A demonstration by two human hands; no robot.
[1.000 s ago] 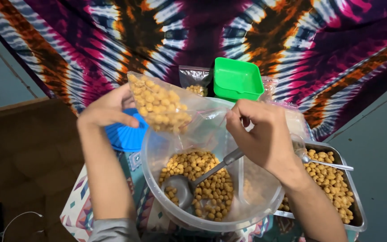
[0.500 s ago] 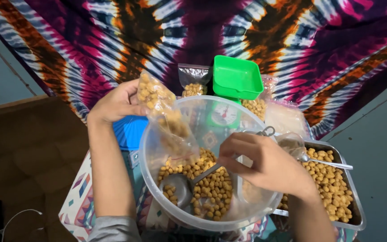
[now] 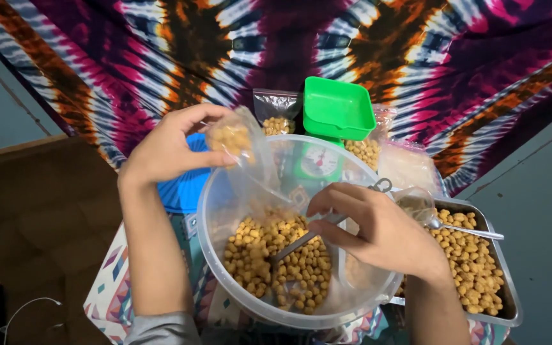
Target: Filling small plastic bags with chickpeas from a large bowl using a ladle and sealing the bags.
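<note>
Tie-dyed purple cloth (image 3: pixel 129 57) is hanging behind. Left hand (image 3: pixel 167 150) is pinching a clear plastic bag (image 3: pixel 244 150), seemingly tipping golden pellets (image 3: pixel 289 255) into the transparent tub (image 3: pixel 225 281) below its fingers. Right hand (image 3: pixel 378 227), fingers clamped, is gripping a metal scoop (image 3: pixel 295 243); steadying the bag's mouth low should limit spills.

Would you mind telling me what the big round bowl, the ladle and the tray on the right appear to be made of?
Bowl: clear plastic, apparently; the snacks show through its wall. Ladle: looks like metal, grey with a dull shine. Tray: probably steel, with a thin reflective rim.
</note>
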